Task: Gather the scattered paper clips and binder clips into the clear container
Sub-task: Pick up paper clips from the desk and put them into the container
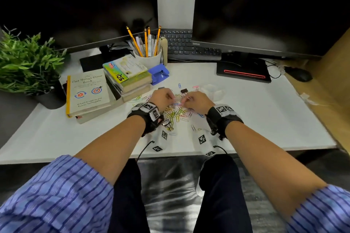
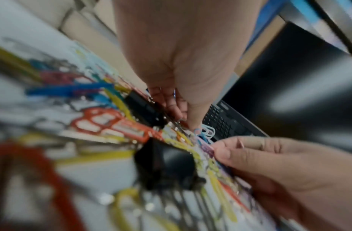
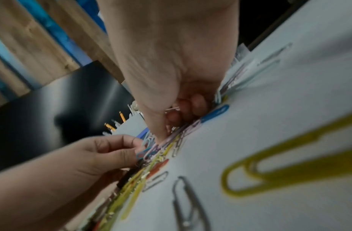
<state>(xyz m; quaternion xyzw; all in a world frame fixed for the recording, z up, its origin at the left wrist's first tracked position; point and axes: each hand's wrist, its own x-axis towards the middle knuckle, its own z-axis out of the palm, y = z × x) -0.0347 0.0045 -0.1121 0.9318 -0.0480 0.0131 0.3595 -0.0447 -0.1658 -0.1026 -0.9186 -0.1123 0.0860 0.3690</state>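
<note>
A heap of coloured paper clips (image 1: 177,112) lies mid-desk, with a black binder clip (image 1: 184,91) just behind it. The clear container (image 1: 213,91) stands to the right of the heap, behind my right hand. Both hands are down in the pile, fingertips nearly meeting. My left hand (image 1: 171,97) has its fingers curled, and its thumb and fingertips (image 2: 192,125) pinch clips at the heap's top. My right hand (image 1: 186,100) is curled too, a pale pink clip (image 3: 172,108) caught between thumb and fingers. Two black binder clips (image 2: 165,162) lie close under the left wrist.
Stacked books (image 1: 89,92) and a blue hole punch (image 1: 158,73) sit left of the pile, with a white pencil cup (image 1: 148,56) behind. A keyboard (image 1: 185,45), monitors, a black pad (image 1: 244,72) and a mouse (image 1: 299,73) line the back. A plant (image 1: 28,62) stands far left.
</note>
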